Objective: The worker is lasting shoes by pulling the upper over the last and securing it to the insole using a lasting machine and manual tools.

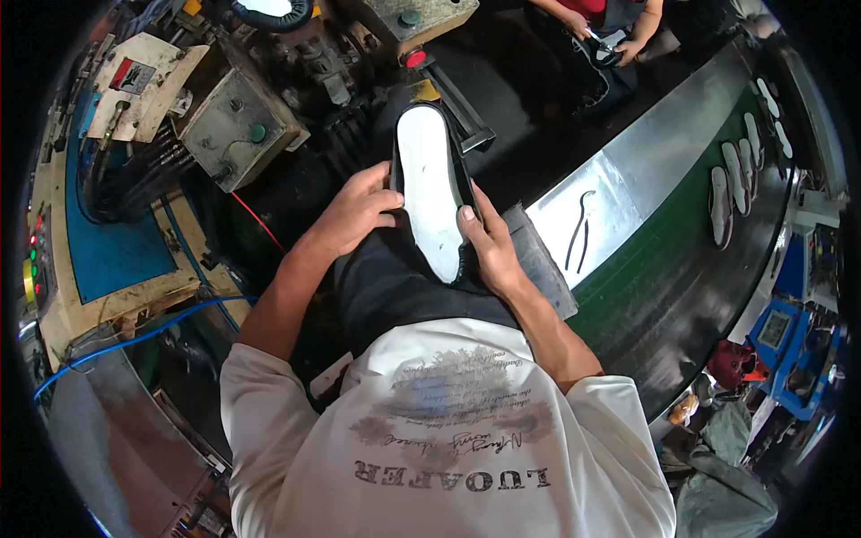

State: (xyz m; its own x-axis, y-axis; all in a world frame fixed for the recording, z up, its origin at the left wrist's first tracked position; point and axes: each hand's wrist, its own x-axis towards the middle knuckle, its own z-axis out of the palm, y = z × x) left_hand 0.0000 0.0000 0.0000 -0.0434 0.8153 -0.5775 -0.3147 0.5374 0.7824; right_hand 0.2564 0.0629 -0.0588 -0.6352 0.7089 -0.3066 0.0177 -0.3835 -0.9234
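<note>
A dark shoe upper with a white sole board (429, 184) facing up lies over my lap, its long side pointing away from me. My left hand (359, 213) holds its left edge, thumb and fingertips against the dark rim. On the other side my right hand (491, 240) grips the near right part, with the thumb resting on the edge of the white board and the fingers underneath mostly hidden. Gathered dark material shows around the near end.
Dark-handled pincers (581, 233) lie on a metal ledge (628, 179) at right. Beyond it, a green belt (664, 238) carries several white-soled shoe pieces (721, 206). Machinery with a grey control box (240, 125) stands at left. A co-worker's hands (628, 49) hold another shoe at the far right.
</note>
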